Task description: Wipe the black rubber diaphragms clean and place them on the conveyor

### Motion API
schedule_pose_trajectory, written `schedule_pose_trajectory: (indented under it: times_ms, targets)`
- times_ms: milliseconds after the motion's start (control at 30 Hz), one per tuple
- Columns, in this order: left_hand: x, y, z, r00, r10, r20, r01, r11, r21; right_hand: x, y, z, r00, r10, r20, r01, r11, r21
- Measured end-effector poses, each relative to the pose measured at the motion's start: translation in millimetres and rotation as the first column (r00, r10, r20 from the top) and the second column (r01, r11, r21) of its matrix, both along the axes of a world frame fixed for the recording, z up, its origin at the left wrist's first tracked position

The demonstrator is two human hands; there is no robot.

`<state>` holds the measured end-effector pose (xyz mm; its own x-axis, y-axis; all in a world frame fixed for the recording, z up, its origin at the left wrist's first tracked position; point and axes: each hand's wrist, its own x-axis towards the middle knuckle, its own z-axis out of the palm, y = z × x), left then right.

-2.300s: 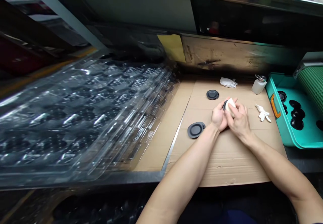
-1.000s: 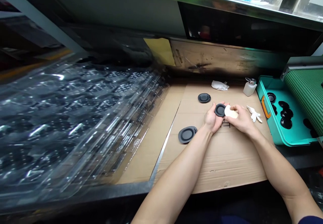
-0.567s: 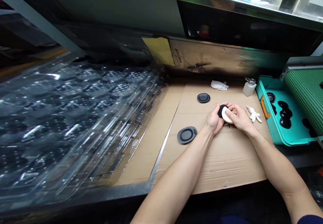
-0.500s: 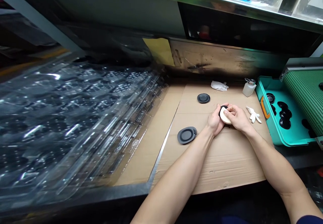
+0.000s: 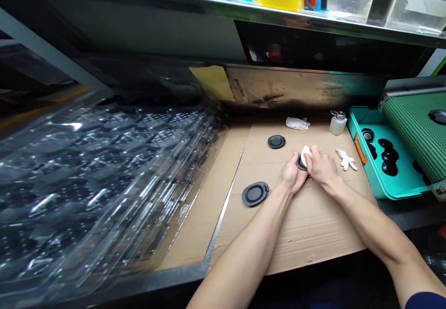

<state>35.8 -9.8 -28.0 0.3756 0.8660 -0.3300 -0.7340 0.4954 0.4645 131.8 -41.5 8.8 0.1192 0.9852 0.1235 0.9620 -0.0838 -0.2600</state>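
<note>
My left hand (image 5: 291,175) is closed around a small black oval part (image 5: 301,162), held above the cardboard sheet (image 5: 296,234). In my right hand (image 5: 321,165) is a cream-coloured pad (image 5: 305,154), tilted up on edge against the black part. My fingers hide much of both things. Left of my hands, a black oval part with a raised rim (image 5: 255,193) lies flat on the cardboard. Another black oval part (image 5: 276,141) lies farther back.
Stacked clear plastic trays (image 5: 114,183) fill the left side. Behind my hands are a crumpled white cloth (image 5: 297,123), a pump bottle (image 5: 337,123) and white finger cots or a glove (image 5: 346,159). On the right, a teal bin (image 5: 386,189) holds several black parts beside a green conveyor belt (image 5: 418,128).
The cream pad has turned from lying over the black part to standing tilted on it, as my right hand shifted. A black part now shows on the belt. The view has tipped slightly upward.
</note>
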Motion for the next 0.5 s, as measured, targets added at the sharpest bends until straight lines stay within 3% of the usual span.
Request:
schedule_pose_trajectory:
  times_ms: [500]
  targets:
    - [1,2,-1.1,0.998,0.014,-0.06,-0.014,1.0,0.002,1,-3,-18.3,0.998,-0.022,0.067,0.02,0.999,0.036]
